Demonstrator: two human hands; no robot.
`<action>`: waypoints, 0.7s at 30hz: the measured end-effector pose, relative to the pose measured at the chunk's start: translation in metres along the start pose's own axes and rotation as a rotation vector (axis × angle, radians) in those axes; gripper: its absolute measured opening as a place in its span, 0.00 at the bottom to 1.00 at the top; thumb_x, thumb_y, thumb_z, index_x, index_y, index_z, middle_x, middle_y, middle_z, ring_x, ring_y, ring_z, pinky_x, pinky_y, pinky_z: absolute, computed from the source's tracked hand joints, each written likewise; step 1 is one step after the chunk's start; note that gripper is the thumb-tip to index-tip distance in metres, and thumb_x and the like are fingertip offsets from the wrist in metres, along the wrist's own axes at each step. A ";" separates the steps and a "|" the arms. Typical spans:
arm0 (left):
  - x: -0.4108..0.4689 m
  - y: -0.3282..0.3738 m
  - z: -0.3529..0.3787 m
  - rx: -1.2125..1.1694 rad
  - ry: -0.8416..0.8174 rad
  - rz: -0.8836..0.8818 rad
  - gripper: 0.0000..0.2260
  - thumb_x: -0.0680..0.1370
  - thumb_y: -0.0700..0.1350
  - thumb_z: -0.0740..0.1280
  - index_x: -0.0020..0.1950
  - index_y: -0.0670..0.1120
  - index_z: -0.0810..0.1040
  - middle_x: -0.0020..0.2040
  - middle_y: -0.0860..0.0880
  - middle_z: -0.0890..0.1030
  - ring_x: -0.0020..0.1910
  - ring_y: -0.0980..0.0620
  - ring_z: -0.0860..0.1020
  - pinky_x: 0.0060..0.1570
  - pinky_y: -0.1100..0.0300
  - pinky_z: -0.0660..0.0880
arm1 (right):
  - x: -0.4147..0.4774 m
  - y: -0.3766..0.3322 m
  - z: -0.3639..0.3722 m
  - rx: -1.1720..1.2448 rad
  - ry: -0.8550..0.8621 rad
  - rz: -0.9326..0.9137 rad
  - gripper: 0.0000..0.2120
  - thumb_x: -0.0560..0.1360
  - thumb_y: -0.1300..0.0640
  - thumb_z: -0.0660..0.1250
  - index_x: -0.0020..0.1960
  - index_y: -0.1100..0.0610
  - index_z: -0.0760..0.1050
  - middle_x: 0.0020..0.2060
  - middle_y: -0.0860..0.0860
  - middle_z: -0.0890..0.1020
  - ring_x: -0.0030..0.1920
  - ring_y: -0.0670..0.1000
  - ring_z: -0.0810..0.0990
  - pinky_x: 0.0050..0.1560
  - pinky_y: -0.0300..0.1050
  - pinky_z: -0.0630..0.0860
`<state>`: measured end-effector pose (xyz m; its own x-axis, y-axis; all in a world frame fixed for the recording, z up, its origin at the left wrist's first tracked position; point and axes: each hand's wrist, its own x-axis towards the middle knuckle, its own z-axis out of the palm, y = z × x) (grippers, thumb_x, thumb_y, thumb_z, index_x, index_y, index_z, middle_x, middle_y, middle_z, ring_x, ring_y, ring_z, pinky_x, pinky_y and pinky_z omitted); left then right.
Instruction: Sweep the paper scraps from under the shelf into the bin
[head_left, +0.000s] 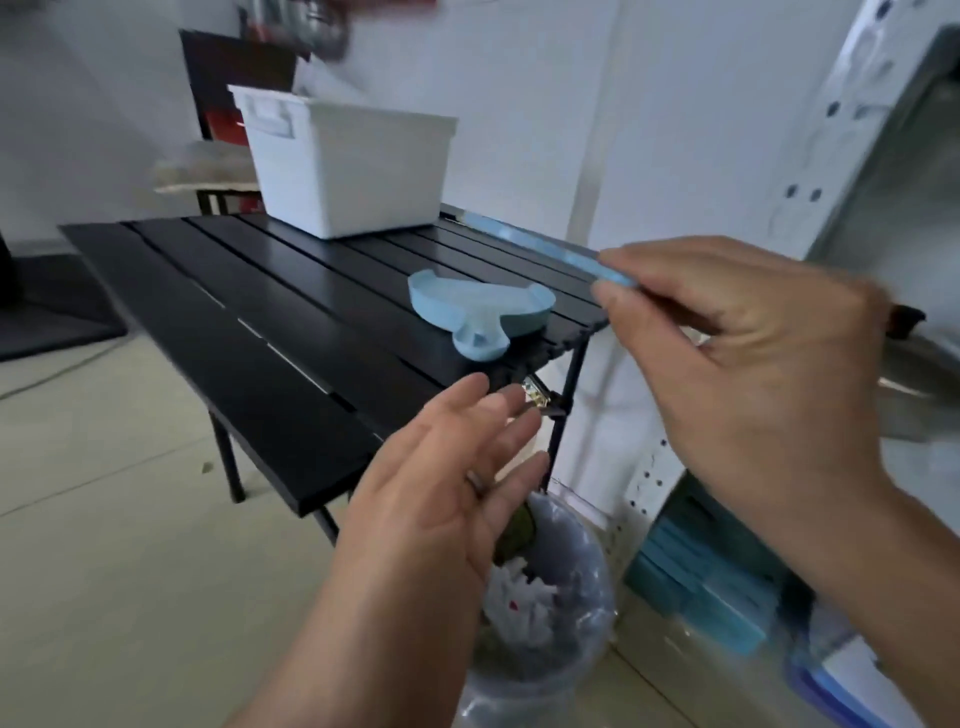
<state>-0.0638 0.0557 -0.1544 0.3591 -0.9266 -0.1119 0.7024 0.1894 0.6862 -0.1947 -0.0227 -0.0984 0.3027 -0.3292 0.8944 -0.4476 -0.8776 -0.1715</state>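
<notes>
A light blue dustpan (478, 312) lies on the near right corner of the black slatted table (270, 322), its handle at the table's edge. My right hand (737, 364) pinches the end of a light blue brush handle (545, 248) that stretches back over the table's right edge. My left hand (457, 478) is open and flat, holding nothing, just below and in front of the dustpan. Under my left hand stands a bin (550, 603) lined with a grey bag, with white paper scraps (519, 597) inside. The brush's bristles are hidden.
A white plastic tub (348, 166) sits at the back of the table. A white perforated metal shelf (841, 171) rises at the right, with teal boxes (711, 577) on its low level. Pale tiled floor (104, 519) spreads to the left.
</notes>
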 end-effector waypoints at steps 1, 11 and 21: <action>0.003 0.003 0.003 -0.045 0.028 -0.017 0.26 0.63 0.42 0.72 0.61 0.42 0.77 0.52 0.43 0.86 0.52 0.46 0.85 0.55 0.49 0.81 | 0.008 0.000 0.009 -0.006 -0.019 -0.009 0.08 0.77 0.60 0.69 0.44 0.63 0.84 0.37 0.57 0.85 0.38 0.53 0.83 0.40 0.51 0.79; 0.028 0.005 0.015 -0.243 0.009 -0.114 0.12 0.62 0.39 0.71 0.45 0.42 0.80 0.52 0.43 0.86 0.56 0.48 0.83 0.56 0.49 0.78 | 0.039 0.006 0.065 -0.192 -0.570 0.098 0.10 0.74 0.53 0.65 0.41 0.56 0.82 0.35 0.53 0.83 0.39 0.55 0.80 0.42 0.50 0.76; 0.029 0.003 0.014 -0.277 0.003 -0.069 0.28 0.62 0.43 0.69 0.63 0.40 0.77 0.56 0.45 0.85 0.57 0.49 0.83 0.56 0.50 0.80 | 0.037 0.017 0.051 -0.151 -0.700 0.123 0.12 0.79 0.54 0.60 0.51 0.55 0.82 0.40 0.50 0.85 0.41 0.49 0.80 0.44 0.48 0.73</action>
<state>-0.0598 0.0250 -0.1459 0.3061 -0.9395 -0.1539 0.8661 0.2077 0.4547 -0.1486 -0.0679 -0.0890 0.6878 -0.6126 0.3894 -0.6090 -0.7789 -0.1496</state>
